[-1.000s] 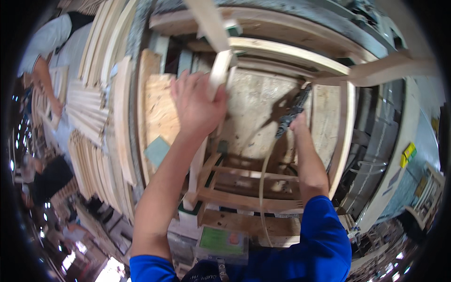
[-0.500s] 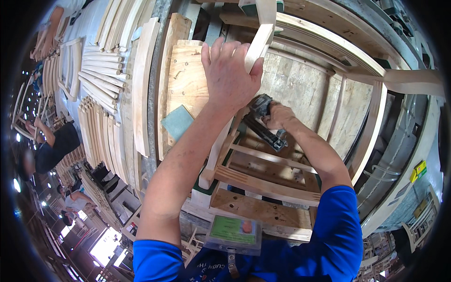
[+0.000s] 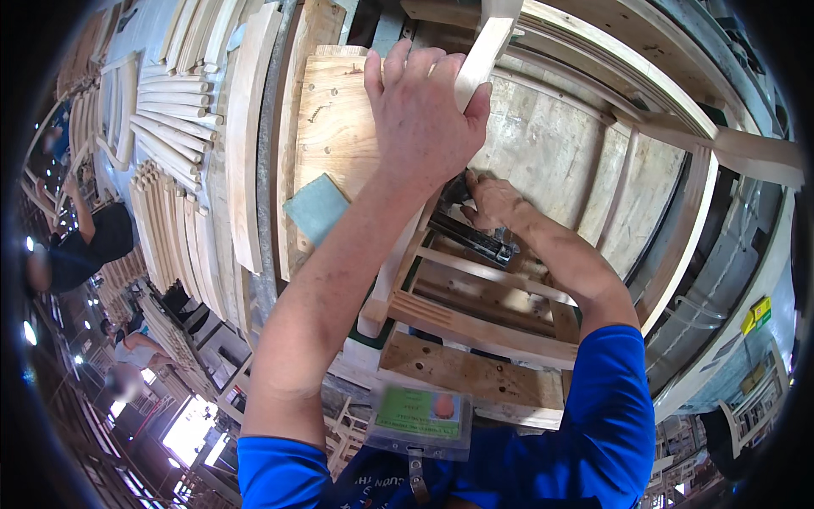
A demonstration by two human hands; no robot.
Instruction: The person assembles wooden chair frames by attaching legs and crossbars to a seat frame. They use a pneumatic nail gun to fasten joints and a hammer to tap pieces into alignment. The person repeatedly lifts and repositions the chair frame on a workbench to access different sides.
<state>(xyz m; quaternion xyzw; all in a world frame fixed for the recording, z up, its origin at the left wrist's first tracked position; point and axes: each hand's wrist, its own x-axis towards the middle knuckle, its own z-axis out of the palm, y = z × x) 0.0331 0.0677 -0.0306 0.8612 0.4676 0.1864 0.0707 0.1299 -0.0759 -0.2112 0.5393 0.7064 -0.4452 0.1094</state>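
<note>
My left hand lies over a pale wooden rail of a frame, thumb on its right side and fingers reaching over its left. A black pneumatic staple or nail gun is in my right hand, fingers wrapped round its grip. The gun's nose end is mostly hidden beside the rail, below my left palm. The frame's finger-jointed crosspiece and a thinner slat run to the right from the rail's near end. A curved pale side piece closes the far right.
Left of the frame lie a drilled wooden block and a blue-grey square pad. Stacked wooden sticks cover a table further left. A yellow-green small box sits on the right edge. A person in dark clothing works at far left.
The gun has moved up and left, closer under my left hand, with my right hand on it. My left hand stays on the rail; the whole view has shifted slightly.
</note>
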